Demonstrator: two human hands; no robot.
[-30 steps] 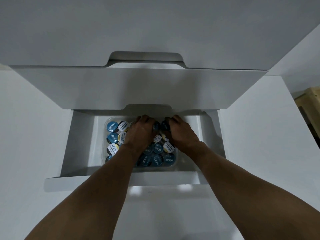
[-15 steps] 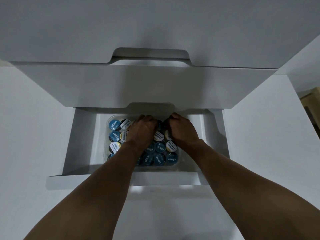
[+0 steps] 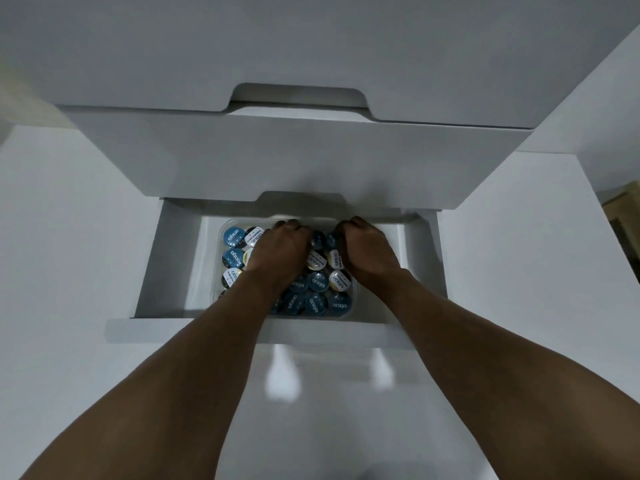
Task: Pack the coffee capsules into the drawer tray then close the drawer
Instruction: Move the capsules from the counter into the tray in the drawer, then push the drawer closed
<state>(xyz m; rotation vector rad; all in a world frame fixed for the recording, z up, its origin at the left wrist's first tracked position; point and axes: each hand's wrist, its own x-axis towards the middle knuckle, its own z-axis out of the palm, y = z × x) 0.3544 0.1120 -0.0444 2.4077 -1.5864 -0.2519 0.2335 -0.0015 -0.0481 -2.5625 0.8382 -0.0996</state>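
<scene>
The lowest white drawer point(image 3: 207, 329) stands pulled out. Inside it sits a clear plastic tray point(image 3: 356, 301) filled with several round coffee capsules point(image 3: 318, 282), with blue and white lids facing up. Both my arms reach into the tray. My left hand point(image 3: 280, 254) lies over the tray's middle, its fingers curled down onto capsules in the far row. To its right, my right hand point(image 3: 367, 251) is bunched like a fist at the tray's far right corner, curled round a capsule there. Knuckles hide the fingertips of both hands.
The closed drawer front above point(image 3: 294, 157) overhangs the far end of the open drawer, just beyond my knuckles. White drawer floor shows to the left and right of the tray. A wooden object point(image 3: 623, 216) sits at the far right edge.
Both hands stay at the tray's far row. The right hand's fingers have curled in tighter. The view has shifted a little.
</scene>
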